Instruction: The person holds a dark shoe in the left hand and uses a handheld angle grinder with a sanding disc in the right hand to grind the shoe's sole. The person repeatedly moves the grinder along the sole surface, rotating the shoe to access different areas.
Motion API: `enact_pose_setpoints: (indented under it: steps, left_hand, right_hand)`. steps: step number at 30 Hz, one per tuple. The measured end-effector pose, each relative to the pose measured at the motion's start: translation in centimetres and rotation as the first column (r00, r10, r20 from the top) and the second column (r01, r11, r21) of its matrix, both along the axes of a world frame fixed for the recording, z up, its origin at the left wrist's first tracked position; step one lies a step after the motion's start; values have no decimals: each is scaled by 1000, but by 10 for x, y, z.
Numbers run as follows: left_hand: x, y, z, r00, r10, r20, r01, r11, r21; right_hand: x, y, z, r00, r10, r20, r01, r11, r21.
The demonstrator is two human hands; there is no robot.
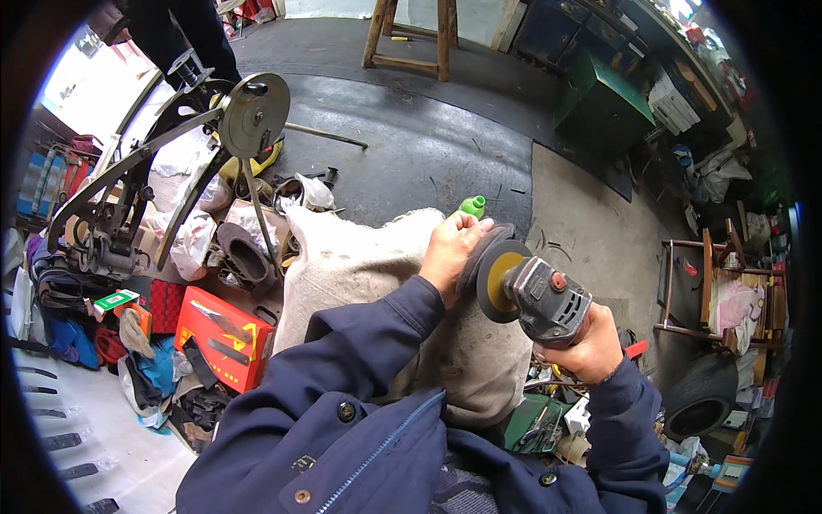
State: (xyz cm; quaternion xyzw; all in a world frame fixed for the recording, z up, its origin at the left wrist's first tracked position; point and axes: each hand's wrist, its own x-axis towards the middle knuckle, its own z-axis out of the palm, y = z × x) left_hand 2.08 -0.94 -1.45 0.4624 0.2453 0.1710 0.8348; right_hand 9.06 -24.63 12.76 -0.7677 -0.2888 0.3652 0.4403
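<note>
My right hand (592, 347) is wrapped round the body of a dark angle grinder (552, 300) with a red button. A disc (495, 287) with a yellowish face sits on its head, turned toward my left hand (449, 257). The fingers of that hand are closed on a dark, round-edged piece (469, 272), mostly hidden behind the disc; its kind does not show. The disc overlaps the piece, but whether they touch I cannot tell. Under both lies a stained pale cloth (342, 257) draped over my lap. Just beyond my left fingertips is a green bottle (473, 206).
A hand-cranked sewing machine (154, 171) with a metal wheel stands at the left, near a person's dark-clad legs (201, 38). A red box (224, 338) lies below it. A wooden stool (413, 38), green cabinet (604, 107), wooden chair (715, 291) and tyre (700, 396) stand around.
</note>
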Motion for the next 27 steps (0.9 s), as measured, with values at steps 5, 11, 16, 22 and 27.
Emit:
enact_pose_setpoints:
  steps: [5, 11, 16, 22, 27]
  left_hand:
    - [1, 2, -3, 1000, -11, 24, 13, 996, -84]
    - [-1, 5, -1, 999, -46, 15, 48, 992, -120]
    - [0, 3, 2, 998, -39, 40, 43, 993, -110]
    - [1, 0, 0, 997, -30, 68, 40, 987, -155]
    - [-1, 2, -6, 995, -57, 84, 67, 990, -126]
  right_hand:
    - [-4, -13, -2, 983, 102, 153, -94, 994, -60]
    - [-11, -16, -12, 906, 187, 381, -166, 982, -87]
    - [-8, -11, -11, 936, 164, 313, -148, 986, -75]
    - [-3, -9, 1, 998, 53, -28, -55, 997, -49]
    - [3, -6, -4, 984, -23, -177, 26, 1000, 15]
